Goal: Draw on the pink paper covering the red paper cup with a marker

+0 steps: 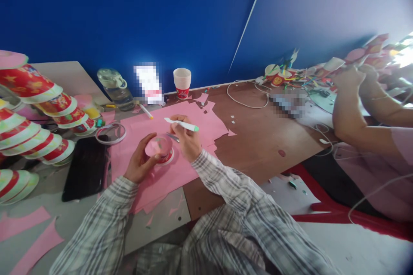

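My left hand (142, 160) is curled around a small red paper cup (166, 157) whose pink-covered round end (158, 147) faces up. It sits low over a stack of pink paper sheets (135, 182). In my right hand (187, 141) is a white marker (181, 124) with a green end, held roughly level just right of the cup. A thin metal piece (173, 137), like a scissor blade, shows between the cup and my right hand; whether my fingers touch it is hidden.
Stacked red-and-white paper cups (35, 137) rise at left beside a black phone (85, 167) and a white ring (111, 133). Behind stand a water bottle (114, 88) and a paper cup (182, 82); another marker (146, 111) lies nearer. A co-worker's arms (348, 99) are at right.
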Tool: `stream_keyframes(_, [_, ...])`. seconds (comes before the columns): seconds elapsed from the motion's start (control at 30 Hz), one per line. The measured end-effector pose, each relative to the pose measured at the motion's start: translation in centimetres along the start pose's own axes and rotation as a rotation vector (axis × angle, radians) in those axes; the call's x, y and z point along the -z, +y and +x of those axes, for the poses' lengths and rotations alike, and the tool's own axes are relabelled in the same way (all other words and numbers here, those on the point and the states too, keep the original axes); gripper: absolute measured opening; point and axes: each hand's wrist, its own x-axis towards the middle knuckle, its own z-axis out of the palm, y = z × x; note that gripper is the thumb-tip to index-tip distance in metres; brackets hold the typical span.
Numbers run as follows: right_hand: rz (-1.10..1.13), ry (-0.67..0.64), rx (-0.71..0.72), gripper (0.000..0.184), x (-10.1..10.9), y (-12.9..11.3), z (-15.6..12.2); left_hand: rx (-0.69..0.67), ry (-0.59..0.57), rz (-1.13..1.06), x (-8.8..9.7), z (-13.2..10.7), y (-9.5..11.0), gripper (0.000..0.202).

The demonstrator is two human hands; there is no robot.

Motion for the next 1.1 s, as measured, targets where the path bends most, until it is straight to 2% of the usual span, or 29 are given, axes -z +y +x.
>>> stream_keyframes(0.1, [-0.217,-0.119,0.233,0.023,1.3,-0.7,-2.0,0.001,-0.008,-0.042,-0.1,0.2,0.2,0.056])
stream_keyframes(0.27, [-0.545,-0.262,0.606,0.023,1.9,0.1,-3.5,-0.018,0.241,0.126,-0.1,0.6,-0.2,0.056])
stream_keyframes(0.37, [-0.635,-0.309,0.722,0.024,1.5,1.0,-3.4,-0.022,0.296,0.145,0.0,0.6,-1.0,0.058])
stream_keyframes(0.5, [-0.676,-0.295,0.717,0.022,1.3,1.7,-3.0,-0.020,0.282,0.126,-0.1,0.7,-1.5,0.060])
stream_keyframes(0.83, [-0.682,-0.289,0.499,0.028,0.9,2.1,-2.7,-0.004,0.282,0.120,-0.1,0.8,-1.2,0.061])
stream_keyframes(1.1, [-0.715,-0.290,0.528,0.026,0.5,2.3,-2.5,-0.047,0.272,0.198,0.0,0.7,-1.4,0.060])
